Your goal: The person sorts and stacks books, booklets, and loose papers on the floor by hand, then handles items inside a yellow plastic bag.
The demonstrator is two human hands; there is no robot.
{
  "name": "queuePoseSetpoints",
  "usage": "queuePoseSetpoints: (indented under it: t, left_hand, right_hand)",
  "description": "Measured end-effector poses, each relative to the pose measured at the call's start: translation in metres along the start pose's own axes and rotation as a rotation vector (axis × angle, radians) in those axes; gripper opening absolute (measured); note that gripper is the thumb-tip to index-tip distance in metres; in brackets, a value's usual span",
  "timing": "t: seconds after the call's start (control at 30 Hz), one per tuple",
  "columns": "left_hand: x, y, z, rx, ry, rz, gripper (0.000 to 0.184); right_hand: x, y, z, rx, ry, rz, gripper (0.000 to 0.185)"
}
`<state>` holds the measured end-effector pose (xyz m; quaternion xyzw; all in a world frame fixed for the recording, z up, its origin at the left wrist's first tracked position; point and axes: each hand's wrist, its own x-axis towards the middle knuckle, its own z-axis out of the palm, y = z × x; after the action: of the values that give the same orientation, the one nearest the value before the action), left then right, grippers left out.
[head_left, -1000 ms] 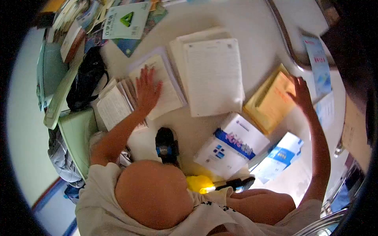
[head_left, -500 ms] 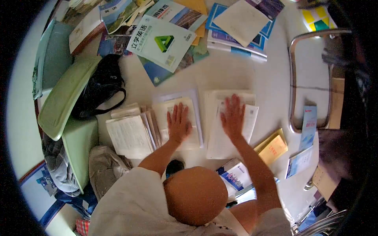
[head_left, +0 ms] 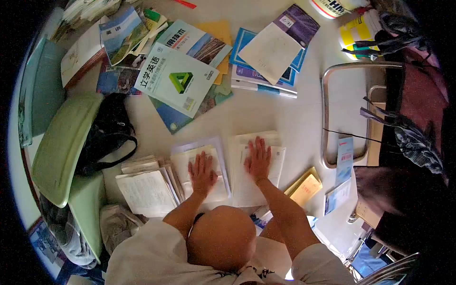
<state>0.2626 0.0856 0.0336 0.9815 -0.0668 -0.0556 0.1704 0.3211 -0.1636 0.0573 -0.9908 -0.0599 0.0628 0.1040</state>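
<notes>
My left hand (head_left: pixel 203 175) lies flat, fingers spread, on a stack of cream-coloured papers (head_left: pixel 222 189) with a pale lilac sheet (head_left: pixel 219 145) showing behind it. A second paper stack (head_left: pixel 244 194) is just to the right. On it rests my right hand (head_left: pixel 258 160), palm down with its fingers stretched out, partly over a loose-looking printed sheet (head_left: pixel 278 164). Neither hand grips anything. Left of both hands sits a thicker bundle of worn papers (head_left: pixel 147 192). The print on the papers is too small to read.
Several textbooks, including a white one with a green triangle (head_left: pixel 175 80), lie further off, beside a blue-and-purple book pile (head_left: pixel 263 85). A green plastic chair (head_left: pixel 61 152) holds a black bag (head_left: pixel 109 137). Yellow envelopes (head_left: pixel 304 187), blue booklets (head_left: pixel 338 194) and a metal frame (head_left: pixel 325 118) are at right.
The camera has tilted up and turned to the right, so everything sits lower and further left in view. Both hands stay flat on the same stacks.
</notes>
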Motion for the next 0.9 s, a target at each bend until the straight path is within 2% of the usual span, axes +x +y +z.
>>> queuePoseSetpoints:
  t: [0.07,0.17,0.2,0.3,0.37,0.43,0.9]
  left_hand:
    - [0.002,-0.001,0.002,-0.078,0.077,-0.007,0.062]
    - [0.025,-0.016,0.003,-0.027,0.105,-0.038,0.057]
    - [0.033,-0.024,0.003,-0.017,0.018,-0.087,0.057]
    - [0.046,-0.026,-0.019,-0.023,0.088,-0.082,0.059]
    - [0.049,-0.026,-0.014,-0.031,0.105,-0.066,0.062]
    - [0.048,-0.027,-0.016,0.015,-0.009,-0.125,0.064]
    - [0.049,-0.031,-0.013,-0.019,-0.002,-0.126,0.064]
  right_hand:
    - [-0.003,0.002,0.001,0.054,-0.027,0.010,0.073]
    - [0.000,0.000,0.002,0.027,0.015,-0.005,0.073]
    - [-0.001,-0.001,0.002,0.021,0.015,0.001,0.073]
    - [0.001,0.001,0.000,-0.002,0.021,-0.010,0.072]
    - [0.003,-0.001,-0.002,-0.008,-0.073,0.024,0.072]
    - [0.002,-0.002,-0.003,0.026,-0.052,0.015,0.072]
    - [0.004,-0.015,-0.013,0.010,-0.011,0.015,0.071]
